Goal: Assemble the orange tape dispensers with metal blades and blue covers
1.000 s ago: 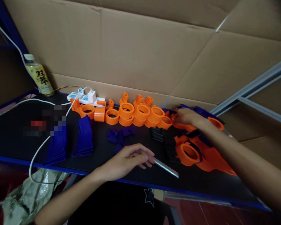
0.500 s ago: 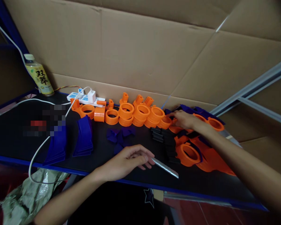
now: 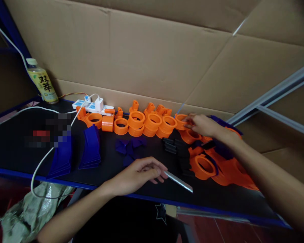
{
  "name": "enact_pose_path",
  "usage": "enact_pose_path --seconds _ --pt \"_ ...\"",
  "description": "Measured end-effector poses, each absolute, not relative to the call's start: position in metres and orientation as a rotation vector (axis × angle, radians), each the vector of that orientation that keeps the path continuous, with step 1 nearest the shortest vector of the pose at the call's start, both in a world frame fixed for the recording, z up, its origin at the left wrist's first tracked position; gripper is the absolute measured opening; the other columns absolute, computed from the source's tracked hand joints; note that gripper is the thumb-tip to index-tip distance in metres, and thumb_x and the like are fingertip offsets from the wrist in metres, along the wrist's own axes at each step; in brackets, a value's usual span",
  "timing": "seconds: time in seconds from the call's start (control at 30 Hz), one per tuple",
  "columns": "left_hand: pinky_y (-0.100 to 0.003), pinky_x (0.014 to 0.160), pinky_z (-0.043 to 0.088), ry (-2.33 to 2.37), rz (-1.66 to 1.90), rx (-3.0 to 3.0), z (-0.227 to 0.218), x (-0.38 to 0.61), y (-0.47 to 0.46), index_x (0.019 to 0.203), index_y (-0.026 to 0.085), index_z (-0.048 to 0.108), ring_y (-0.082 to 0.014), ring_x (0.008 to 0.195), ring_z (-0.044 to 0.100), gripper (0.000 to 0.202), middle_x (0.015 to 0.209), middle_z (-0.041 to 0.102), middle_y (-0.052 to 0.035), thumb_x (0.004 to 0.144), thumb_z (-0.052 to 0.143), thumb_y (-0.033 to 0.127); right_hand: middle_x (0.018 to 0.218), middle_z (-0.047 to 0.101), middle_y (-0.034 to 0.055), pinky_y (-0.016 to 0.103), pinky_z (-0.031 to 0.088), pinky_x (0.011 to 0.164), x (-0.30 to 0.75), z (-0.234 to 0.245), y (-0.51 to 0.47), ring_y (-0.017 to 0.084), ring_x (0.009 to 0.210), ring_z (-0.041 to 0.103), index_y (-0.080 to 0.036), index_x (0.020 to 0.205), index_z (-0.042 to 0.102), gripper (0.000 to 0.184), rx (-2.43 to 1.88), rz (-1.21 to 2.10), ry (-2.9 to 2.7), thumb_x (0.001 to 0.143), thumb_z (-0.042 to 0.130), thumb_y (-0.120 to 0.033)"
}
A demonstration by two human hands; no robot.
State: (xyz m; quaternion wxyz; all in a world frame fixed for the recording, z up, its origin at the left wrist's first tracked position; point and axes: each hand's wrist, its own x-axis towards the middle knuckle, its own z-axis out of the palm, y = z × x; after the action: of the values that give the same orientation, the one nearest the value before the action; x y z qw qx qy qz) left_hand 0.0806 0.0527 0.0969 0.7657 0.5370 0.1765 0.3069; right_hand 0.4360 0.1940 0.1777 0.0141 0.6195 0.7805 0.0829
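Observation:
My left hand (image 3: 144, 171) is closed around one end of a slim silver utility knife (image 3: 179, 181), whose other end points right and down over the front of the table. Farther back on the right, my right hand (image 3: 199, 124) pinches an orange ring-shaped plastic part (image 3: 181, 120) by its right side. That part sits at the right end of a row of orange ring parts (image 3: 153, 122), some of them stacked. Just below my right hand lies another orange ring (image 3: 192, 136).
Dark blue curved sheets (image 3: 91, 148) lie in fanned stacks at left, with small blue pieces (image 3: 128, 146) mid-table. Black strips (image 3: 183, 158) and an orange ring part (image 3: 204, 167) lie at right. A power strip (image 3: 91, 106), white cable (image 3: 42, 165) and bottle (image 3: 43, 82) stand behind.
My right hand has moved slightly back with an orange ring part, which now sits at the row's right end. The orange ring beneath that hand shows more. My left hand stays with the knife.

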Motion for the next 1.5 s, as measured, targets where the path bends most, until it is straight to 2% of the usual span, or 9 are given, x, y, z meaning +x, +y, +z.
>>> enact_pose_path --seconds 0.27,0.4,0.53,0.6,0.73,0.83,0.93,1.1,1.5 --pt "-0.036 0.086 0.055 0.388 0.719 1.145 0.095 0.081 0.054 0.113 0.017 0.072 -0.0228 0.099 0.07 0.033 0.106 0.074 -0.0122 0.092 0.067 0.042 0.109 0.073 0.0116 0.047 0.048 0.085 0.417 0.223 0.151 0.032 0.095 0.063 -0.028 0.105 0.07 0.025 2.008 0.481 2.554 0.093 0.055 -0.044" --pt "-0.043 0.096 0.053 0.408 0.893 1.023 0.094 0.082 0.057 0.127 0.02 0.067 -0.0302 0.121 0.064 0.041 0.129 0.069 -0.0164 0.093 0.066 0.041 0.105 0.072 0.0128 0.048 0.05 0.077 0.366 0.227 0.091 0.032 0.088 0.065 -0.027 0.103 0.068 0.031 1.996 0.471 2.722 0.096 0.05 -0.051" --pt "-0.045 0.111 0.043 0.437 1.121 0.848 0.096 0.084 0.059 0.134 0.024 0.062 -0.0302 0.138 0.052 0.046 0.15 0.056 -0.0126 0.092 0.069 0.041 0.09 0.073 0.0041 0.032 0.052 0.061 0.301 0.21 0.021 0.02 0.071 0.065 -0.027 0.099 0.069 0.025 1.912 -0.313 2.921 0.096 0.056 -0.049" --pt "-0.041 0.109 0.046 0.44 1.183 0.785 0.1 0.083 0.059 0.129 0.023 0.063 -0.0283 0.133 0.058 0.042 0.146 0.059 -0.0113 0.092 0.068 0.042 0.082 0.071 0.0017 0.028 0.052 0.059 0.28 0.198 -0.002 0.016 0.065 0.064 -0.027 0.093 0.07 0.022 1.789 -0.593 2.934 0.098 0.057 -0.044" --pt "-0.033 0.08 0.059 0.496 1.22 0.746 0.108 0.077 0.06 0.115 0.02 0.062 -0.0231 0.091 0.076 0.036 0.114 0.075 -0.01 0.09 0.07 0.045 0.1 0.076 0.0031 0.027 0.058 0.075 0.276 0.17 -0.01 0.018 0.087 0.072 -0.028 0.106 0.072 0.022 1.709 -0.842 2.955 0.1 0.055 -0.039" --pt "-0.025 0.062 0.057 0.558 1.238 0.771 0.112 0.07 0.064 0.107 0.018 0.06 -0.0165 0.064 0.073 0.035 0.087 0.075 -0.0035 0.087 0.073 0.043 0.112 0.075 0.0065 0.033 0.06 0.082 0.292 0.139 0.003 0.022 0.098 0.073 -0.026 0.115 0.071 0.025 1.913 -0.516 2.917 0.099 0.055 -0.039" --pt "-0.022 0.055 0.054 0.566 1.248 0.781 0.112 0.067 0.067 0.102 0.019 0.059 -0.0135 0.053 0.068 0.031 0.068 0.068 0.0029 0.087 0.073 0.042 0.116 0.073 0.0095 0.038 0.061 0.075 0.304 0.106 0.013 0.027 0.101 0.071 -0.022 0.123 0.068 0.032 1.953 -0.051 2.731 0.094 0.063 -0.034" --pt "-0.022 0.054 0.053 0.585 1.219 0.781 0.11 0.071 0.066 0.101 0.019 0.057 -0.013 0.053 0.068 0.033 0.079 0.072 0.0008 0.084 0.075 0.042 0.095 0.072 0.0079 0.032 0.052 0.055 0.303 0.084 0.017 0.022 0.074 0.07 -0.02 0.112 0.073 0.025 1.84 0.259 2.58 0.097 0.054 -0.021" --pt "-0.026 0.058 0.056 0.597 1.174 0.785 0.109 0.071 0.067 0.098 0.018 0.06 -0.0134 0.053 0.069 0.033 0.085 0.076 -0.0036 0.084 0.075 0.044 0.089 0.073 0.006 0.029 0.048 0.058 0.305 0.082 0.02 0.021 0.075 0.071 -0.022 0.089 0.072 0.018 2.031 0.06 2.637 0.095 0.055 -0.025"
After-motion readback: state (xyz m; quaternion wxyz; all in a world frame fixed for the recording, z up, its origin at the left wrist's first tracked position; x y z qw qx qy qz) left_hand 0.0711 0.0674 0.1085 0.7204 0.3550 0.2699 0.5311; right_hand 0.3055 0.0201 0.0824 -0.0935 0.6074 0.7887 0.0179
